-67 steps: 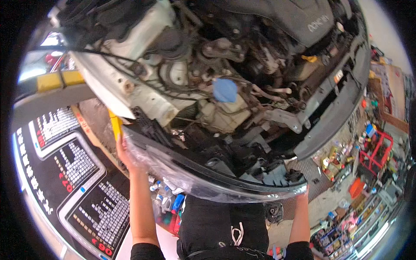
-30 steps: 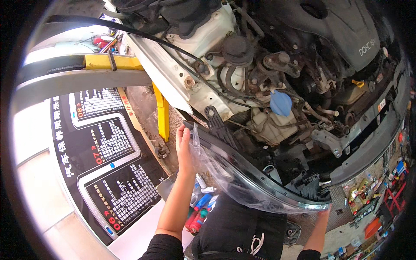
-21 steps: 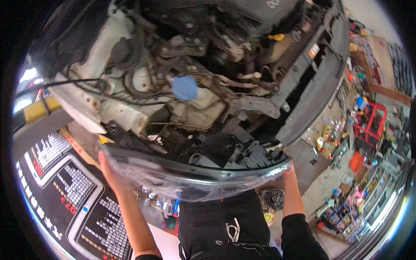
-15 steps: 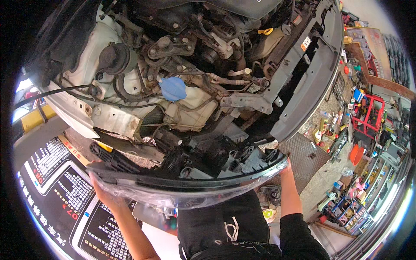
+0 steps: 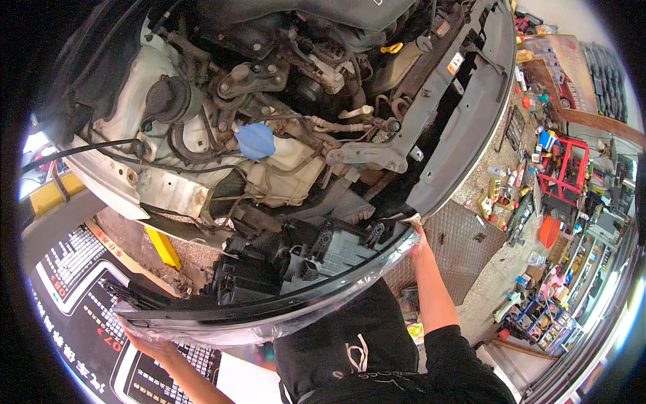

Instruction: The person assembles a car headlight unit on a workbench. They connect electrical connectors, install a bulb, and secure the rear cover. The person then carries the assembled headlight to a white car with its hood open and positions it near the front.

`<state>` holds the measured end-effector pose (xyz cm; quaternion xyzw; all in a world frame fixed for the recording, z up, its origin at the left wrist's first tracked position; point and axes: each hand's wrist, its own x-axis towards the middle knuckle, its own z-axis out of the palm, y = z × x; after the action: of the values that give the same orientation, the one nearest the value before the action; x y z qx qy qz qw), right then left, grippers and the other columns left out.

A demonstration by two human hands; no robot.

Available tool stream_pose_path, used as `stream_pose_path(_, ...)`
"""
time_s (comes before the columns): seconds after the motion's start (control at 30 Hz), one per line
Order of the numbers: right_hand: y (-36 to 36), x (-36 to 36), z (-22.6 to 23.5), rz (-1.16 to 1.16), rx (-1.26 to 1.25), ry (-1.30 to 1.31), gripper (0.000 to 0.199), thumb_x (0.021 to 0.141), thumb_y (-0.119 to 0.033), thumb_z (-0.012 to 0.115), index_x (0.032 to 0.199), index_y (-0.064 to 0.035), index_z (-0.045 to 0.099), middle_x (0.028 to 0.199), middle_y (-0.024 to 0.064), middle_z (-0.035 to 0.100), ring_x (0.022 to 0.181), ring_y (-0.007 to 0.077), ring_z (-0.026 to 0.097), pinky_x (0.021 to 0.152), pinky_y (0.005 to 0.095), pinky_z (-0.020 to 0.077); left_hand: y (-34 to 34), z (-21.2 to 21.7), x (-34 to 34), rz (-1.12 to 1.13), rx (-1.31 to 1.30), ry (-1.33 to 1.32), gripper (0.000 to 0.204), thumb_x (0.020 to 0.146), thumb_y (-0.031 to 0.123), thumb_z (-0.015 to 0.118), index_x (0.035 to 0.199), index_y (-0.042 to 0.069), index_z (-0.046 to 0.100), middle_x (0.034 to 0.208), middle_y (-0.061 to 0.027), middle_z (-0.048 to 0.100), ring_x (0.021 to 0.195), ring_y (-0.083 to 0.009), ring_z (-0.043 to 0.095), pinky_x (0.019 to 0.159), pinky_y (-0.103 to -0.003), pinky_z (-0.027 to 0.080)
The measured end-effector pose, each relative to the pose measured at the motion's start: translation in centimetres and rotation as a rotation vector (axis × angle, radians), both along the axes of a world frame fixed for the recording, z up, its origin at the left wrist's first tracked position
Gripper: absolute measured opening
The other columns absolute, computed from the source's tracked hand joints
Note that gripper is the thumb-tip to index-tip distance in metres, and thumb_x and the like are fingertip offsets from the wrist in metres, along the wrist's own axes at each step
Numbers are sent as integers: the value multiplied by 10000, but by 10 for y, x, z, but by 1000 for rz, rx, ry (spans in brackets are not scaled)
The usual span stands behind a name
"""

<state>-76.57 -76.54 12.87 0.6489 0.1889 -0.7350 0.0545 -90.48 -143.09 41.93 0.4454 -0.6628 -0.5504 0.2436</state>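
Note:
A car headlight assembly (image 5: pixel 296 264) with a black housing spans the space in front of my body, its left end lower and closer to me than its right. Thin clear plastic film (image 5: pixel 249 332) covers its lens side. My left hand (image 5: pixel 149 345) grips the left end from below, fingers partly hidden behind the film. At the other end, my right hand (image 5: pixel 418 244) is closed around the corner. Just beyond the housing lies the open front corner of the car, with a white reservoir (image 5: pixel 286 176) under a blue cap (image 5: pixel 256 140).
A grey front crossmember (image 5: pixel 464 121) runs along the car's right side. A yellow post (image 5: pixel 163 248) stands left of the headlight. Tools and bottles lie on the floor at right, near a red frame (image 5: pixel 565 170) and an orange basin (image 5: pixel 550 230). A black printed board (image 5: pixel 74 296) fills the lower left.
The headlight has tilted: its left end swung down and left with my left hand, while its right end shifted left and slightly up with my right hand. The view has shifted a little.

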Motion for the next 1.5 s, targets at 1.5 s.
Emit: stream_pose_path(1.5,84,33,-16,19,91,126,213,891,-271,590,943,-85,681,954,92,712,939,307,685,855,494,579,25,-63,0,-66,295,25,511,1078,373,454,1454,37,535,1413,-127,587,1326,-273,528,1143,-436,402)
